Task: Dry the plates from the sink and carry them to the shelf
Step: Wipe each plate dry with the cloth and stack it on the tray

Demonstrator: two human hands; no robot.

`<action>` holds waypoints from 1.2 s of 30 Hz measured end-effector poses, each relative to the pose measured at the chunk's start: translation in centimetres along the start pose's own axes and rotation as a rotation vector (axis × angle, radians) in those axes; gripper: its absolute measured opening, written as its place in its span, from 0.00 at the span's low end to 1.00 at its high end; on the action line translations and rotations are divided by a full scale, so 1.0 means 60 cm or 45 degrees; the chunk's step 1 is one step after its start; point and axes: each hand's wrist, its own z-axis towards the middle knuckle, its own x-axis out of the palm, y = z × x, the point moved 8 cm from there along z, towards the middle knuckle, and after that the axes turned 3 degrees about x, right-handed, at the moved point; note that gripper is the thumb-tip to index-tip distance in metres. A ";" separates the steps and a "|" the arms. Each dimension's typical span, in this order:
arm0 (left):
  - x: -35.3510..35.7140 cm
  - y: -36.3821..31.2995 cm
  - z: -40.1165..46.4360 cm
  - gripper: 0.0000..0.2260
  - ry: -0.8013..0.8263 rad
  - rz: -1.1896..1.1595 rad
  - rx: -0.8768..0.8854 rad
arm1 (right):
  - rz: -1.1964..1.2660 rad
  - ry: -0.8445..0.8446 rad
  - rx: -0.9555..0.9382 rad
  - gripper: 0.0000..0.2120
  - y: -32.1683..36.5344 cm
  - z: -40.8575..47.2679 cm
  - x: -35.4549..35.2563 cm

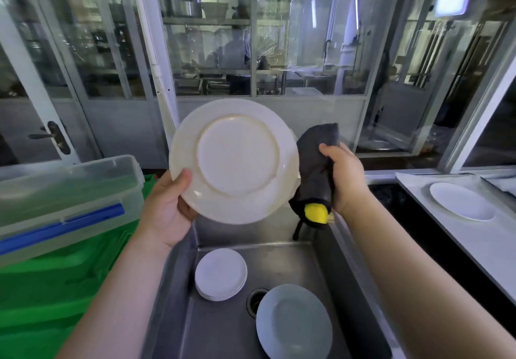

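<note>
My left hand (pixel 170 210) grips a large white plate (pixel 237 160) by its lower left rim and holds it up above the steel sink (pixel 349 261), its underside facing me. My right hand (pixel 342 174) grips a dark grey cloth (pixel 315 168) with a yellow patch, just right of the plate's edge. Down in the sink lie a stack of small white plates (pixel 220 273) and one larger pale plate (pixel 293 321) beside the drain. Another white plate (pixel 462 201) lies on the white shelf (pixel 474 247) to the right.
A clear plastic lidded box (pixel 64 199) with a blue clip sits on green crates (pixel 55 289) to the left of the sink. Glass partitions and a door with a handle (pixel 53 135) stand behind. A dark gap (pixel 391 199) separates sink and shelf.
</note>
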 end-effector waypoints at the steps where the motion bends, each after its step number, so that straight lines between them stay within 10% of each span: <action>1: 0.006 -0.003 0.001 0.20 -0.029 0.007 0.033 | -0.149 -0.034 -0.146 0.10 0.015 0.000 -0.002; 6: 0.050 -0.001 0.002 0.10 -0.164 -0.022 0.205 | -1.151 0.013 -1.098 0.21 0.055 -0.073 0.078; 19: 0.102 0.090 -0.017 0.10 -0.391 0.065 0.232 | -1.067 0.331 -1.023 0.21 -0.007 -0.124 0.100; 23: 0.106 0.092 -0.018 0.08 -0.362 -0.079 0.227 | -1.030 0.075 -0.805 0.15 -0.005 -0.067 0.009; 26: 0.108 0.092 -0.017 0.08 -0.313 -0.155 0.217 | -0.399 -0.111 -0.142 0.05 -0.047 -0.018 -0.069; 30: 0.119 0.115 -0.013 0.13 -0.292 -0.262 0.150 | 0.296 0.236 0.536 0.27 -0.088 -0.021 -0.043; 36: 0.116 0.176 -0.019 0.16 -0.324 -0.422 -0.099 | 0.176 0.425 0.314 0.29 -0.043 -0.024 -0.026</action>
